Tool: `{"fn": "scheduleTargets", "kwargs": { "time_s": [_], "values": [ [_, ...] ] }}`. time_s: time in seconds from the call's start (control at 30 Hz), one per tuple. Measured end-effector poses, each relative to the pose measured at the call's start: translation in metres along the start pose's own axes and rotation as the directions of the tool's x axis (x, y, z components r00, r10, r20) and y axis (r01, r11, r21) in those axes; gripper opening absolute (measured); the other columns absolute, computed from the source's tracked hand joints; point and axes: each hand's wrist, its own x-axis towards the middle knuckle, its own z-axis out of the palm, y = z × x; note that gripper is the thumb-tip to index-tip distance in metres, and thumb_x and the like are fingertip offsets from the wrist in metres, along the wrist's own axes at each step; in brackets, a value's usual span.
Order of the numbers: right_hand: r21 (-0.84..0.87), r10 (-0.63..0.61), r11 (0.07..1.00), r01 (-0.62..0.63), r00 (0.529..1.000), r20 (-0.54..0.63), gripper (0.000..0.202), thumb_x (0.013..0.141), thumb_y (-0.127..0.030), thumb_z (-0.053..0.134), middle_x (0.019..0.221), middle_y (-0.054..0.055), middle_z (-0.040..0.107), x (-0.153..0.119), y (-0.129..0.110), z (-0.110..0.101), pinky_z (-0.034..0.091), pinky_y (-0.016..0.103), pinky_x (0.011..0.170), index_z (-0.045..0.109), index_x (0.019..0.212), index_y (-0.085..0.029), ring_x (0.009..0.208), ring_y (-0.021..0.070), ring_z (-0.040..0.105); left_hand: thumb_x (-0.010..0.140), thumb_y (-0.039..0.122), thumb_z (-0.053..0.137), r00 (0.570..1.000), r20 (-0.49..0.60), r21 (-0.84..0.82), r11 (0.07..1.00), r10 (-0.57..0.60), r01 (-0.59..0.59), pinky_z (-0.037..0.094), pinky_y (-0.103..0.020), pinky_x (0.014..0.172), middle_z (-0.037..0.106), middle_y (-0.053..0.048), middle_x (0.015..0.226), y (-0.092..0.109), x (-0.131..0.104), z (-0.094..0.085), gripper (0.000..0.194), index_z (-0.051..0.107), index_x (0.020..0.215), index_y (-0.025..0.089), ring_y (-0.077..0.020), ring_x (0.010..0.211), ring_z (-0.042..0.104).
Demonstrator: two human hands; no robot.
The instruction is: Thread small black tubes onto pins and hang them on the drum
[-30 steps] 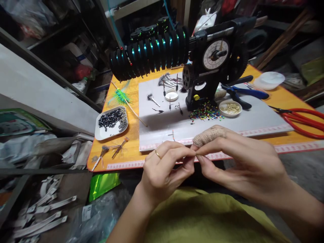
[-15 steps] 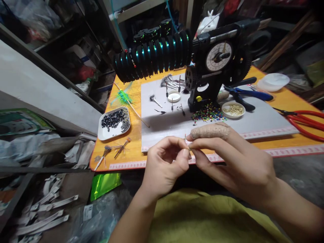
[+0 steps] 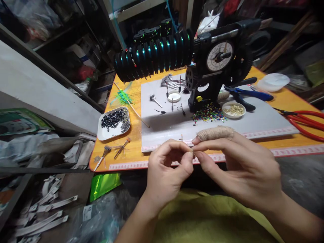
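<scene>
My left hand and my right hand meet fingertip to fingertip in front of the board's near edge. Both are closed in a pinch, thumb against finger, on something tiny and thin that the fingertips mostly hide. A finger of the right hand is wrapped in beige tape and stretches forward above the pinch. Just beyond the fingertips, a small piece with an orange tip shows over the grey board. Past it lie loose coloured beads and a dish of gold-coloured pieces.
A black machine with a dial holds a row of black spools over the board. At left sit a white tray of black pieces and a green bristly stick. Blue-handled pliers and red-handled scissors lie right.
Both hands have shifted slightly right and down, still pinched together. The orange-tipped piece now shows beyond the left fingertips. The things on the table stay put.
</scene>
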Motion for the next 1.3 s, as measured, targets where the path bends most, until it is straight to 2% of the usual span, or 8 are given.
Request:
{"fn": "scheduleTargets", "kwargs": {
  "time_s": [0.13, 0.3, 0.4, 0.57, 0.73, 0.87, 1.03, 1.3],
  "values": [
    [0.074, 0.114, 0.991, -0.115, 0.993, 0.02, 0.01, 0.093, -0.012, 0.067, 0.09, 0.004, 0.073, 0.002, 0.002, 0.0, 0.06, 0.028, 0.07, 0.068, 0.092, -0.022, 0.083, 0.0176, 0.072, 0.095, 0.019, 0.071, 0.984, -0.018, 0.264, 0.95, 0.177, -0.166, 0.055, -0.024, 0.062, 0.073, -0.004, 0.087, -0.001, -0.005, -0.006, 0.003, 0.073, 0.093, 0.019, -0.015, 0.073, 0.067],
    [0.118, 0.178, 0.976, -0.181, 0.983, 0.035, 0.01, 0.094, -0.014, 0.066, 0.09, 0.004, 0.073, -0.003, 0.005, 0.0, 0.058, 0.027, 0.069, 0.068, 0.09, -0.023, 0.084, 0.0172, 0.071, 0.091, 0.008, 0.072, 0.938, 0.035, 0.371, 0.867, 0.346, -0.334, 0.059, -0.025, 0.073, 0.075, -0.006, 0.096, -0.005, -0.008, -0.013, 0.014, 0.073, 0.096, 0.021, -0.0177, 0.09, 0.071],
    [0.138, 0.207, 0.968, -0.211, 0.977, 0.043, 0.009, 0.094, -0.015, 0.067, 0.09, 0.004, 0.073, -0.006, 0.005, 0.001, 0.057, 0.029, 0.068, 0.068, 0.09, -0.023, 0.082, 0.018, 0.071, 0.091, 0.006, 0.07, 0.945, 0.02, 0.333, 0.889, 0.326, -0.313, 0.061, -0.025, 0.076, 0.075, -0.006, 0.101, -0.006, -0.008, -0.011, 0.015, 0.069, 0.092, 0.021, -0.018, 0.096, 0.072],
    [0.171, 0.211, 0.961, -0.219, 0.975, 0.065, 0.01, 0.093, -0.013, 0.066, 0.089, 0.003, 0.072, -0.009, 0.006, -0.001, 0.057, 0.027, 0.069, 0.067, 0.09, -0.023, 0.084, 0.0176, 0.071, 0.089, 0.005, 0.069, 0.974, 0.01, 0.203, 0.953, 0.227, -0.224, 0.057, -0.02, 0.067, 0.07, -0.002, 0.088, -0.006, -0.004, -0.005, 0.017, 0.062, 0.087, 0.021, -0.0137, 0.08, 0.07],
    [0.187, 0.197, 0.959, -0.21, 0.976, 0.088, 0.011, 0.093, -0.012, 0.065, 0.091, 0.004, 0.07, -0.012, 0.009, -0.003, 0.058, 0.024, 0.069, 0.066, 0.091, -0.022, 0.085, 0.0159, 0.07, 0.095, 0.011, 0.063, 0.985, 0.118, 0.303, 0.94, 0.125, -0.156, 0.054, -0.022, 0.063, 0.066, -0.003, 0.085, -0.003, -0.003, -0.004, 0.015, 0.068, 0.106, 0.02, -0.0135, 0.072, 0.064],
    [0.191, 0.221, 0.952, -0.238, 0.97, 0.105, 0.011, 0.095, -0.012, 0.063, 0.092, 0.005, 0.068, -0.015, 0.01, -0.003, 0.059, 0.024, 0.064, 0.066, 0.092, -0.022, 0.085, 0.0168, 0.069, 0.092, 0.016, 0.07, 0.965, 0.163, 0.447, 0.857, 0.204, -0.257, 0.051, -0.025, 0.058, 0.069, -0.003, 0.079, -0.002, 0.0, -0.003, 0.006, 0.072, 0.097, 0.019, -0.0146, 0.067, 0.062],
    [0.189, 0.231, 0.951, -0.247, 0.968, 0.101, 0.012, 0.095, -0.012, 0.062, 0.09, 0.006, 0.069, -0.017, 0.01, -0.002, 0.058, 0.024, 0.062, 0.066, 0.09, -0.022, 0.082, 0.0176, 0.069, 0.088, 0.008, 0.07, 0.9, 0.182, 0.542, 0.723, 0.396, -0.428, 0.053, -0.025, 0.057, 0.071, -0.004, 0.08, -0.009, 0.001, -0.002, 0.011, 0.07, 0.091, 0.019, -0.015, 0.067, 0.065],
    [0.262, 0.248, 0.922, -0.285, 0.955, 0.165, 0.01, 0.095, -0.012, 0.062, 0.092, 0.005, 0.07, -0.021, 0.01, 0.0, 0.059, 0.024, 0.07, 0.067, 0.095, -0.021, 0.087, 0.017, 0.071, 0.087, 0.002, 0.072, 0.916, -0.035, 0.313, 0.875, 0.399, -0.369, 0.06, -0.026, 0.077, 0.076, -0.003, 0.089, -0.03, -0.011, 0.003, 0.02, 0.072, 0.095, 0.021, -0.0156, 0.085, 0.072]
  ]
}}
